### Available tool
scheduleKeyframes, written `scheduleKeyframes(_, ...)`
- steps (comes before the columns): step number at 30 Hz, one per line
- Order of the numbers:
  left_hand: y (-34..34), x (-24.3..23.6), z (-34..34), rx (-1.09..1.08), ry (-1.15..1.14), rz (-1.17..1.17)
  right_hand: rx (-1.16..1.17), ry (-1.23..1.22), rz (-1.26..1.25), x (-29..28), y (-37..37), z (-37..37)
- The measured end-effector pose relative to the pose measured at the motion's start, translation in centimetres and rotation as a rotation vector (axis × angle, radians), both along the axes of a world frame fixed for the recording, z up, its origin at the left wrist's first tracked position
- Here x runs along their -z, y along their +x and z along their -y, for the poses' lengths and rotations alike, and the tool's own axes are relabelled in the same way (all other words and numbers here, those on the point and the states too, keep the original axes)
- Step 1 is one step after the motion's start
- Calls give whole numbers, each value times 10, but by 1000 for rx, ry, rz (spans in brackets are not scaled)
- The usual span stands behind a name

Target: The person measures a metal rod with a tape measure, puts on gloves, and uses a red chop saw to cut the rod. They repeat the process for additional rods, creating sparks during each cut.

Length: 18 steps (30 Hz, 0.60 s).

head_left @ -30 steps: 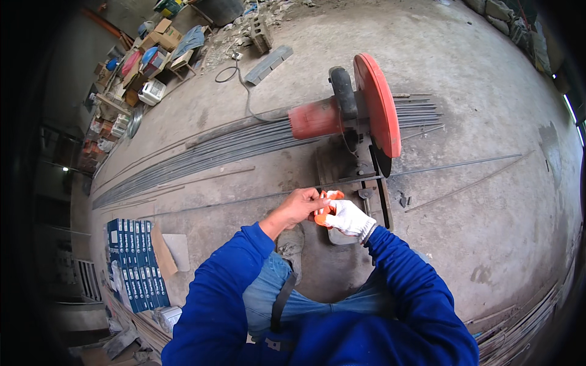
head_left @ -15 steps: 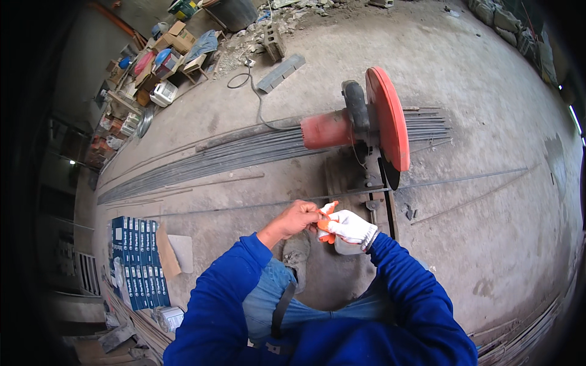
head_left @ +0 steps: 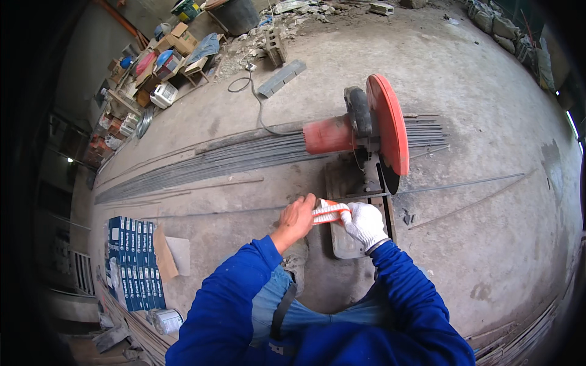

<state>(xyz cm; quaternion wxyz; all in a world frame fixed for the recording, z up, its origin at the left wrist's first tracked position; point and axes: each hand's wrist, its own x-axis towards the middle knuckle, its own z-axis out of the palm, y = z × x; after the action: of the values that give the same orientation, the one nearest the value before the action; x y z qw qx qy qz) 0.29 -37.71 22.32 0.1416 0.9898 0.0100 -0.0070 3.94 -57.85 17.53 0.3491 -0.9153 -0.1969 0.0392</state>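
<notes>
Hands [head_left: 296, 219] [head_left: 366, 224] drawn farther apart, both gripping orange-white glove [head_left: 329, 213]; its ends hidden in grip

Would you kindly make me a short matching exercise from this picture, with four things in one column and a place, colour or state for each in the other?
Things
1. Left hand
2. Saw guard
3. Right hand
4. White-and-orange knit item

Places, colours, states
A. Gloved in white
B. Between the two hands
C. Bare
D. Red

Right pairs: 1-C, 2-D, 3-A, 4-B
</notes>
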Motion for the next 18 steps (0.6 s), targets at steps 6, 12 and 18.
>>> scheduleKeyframes(6,32,14,-10,-641,-1267,172,-171,-172,-132,-9,-28,-28)
scheduleKeyframes(12,41,35,20,-683,-1661,193,-53,42,94,2,-27,-34)
scheduleKeyframes(18,34,-1,56,-404,-1582,99,-147,-63,29,8,-19,-26)
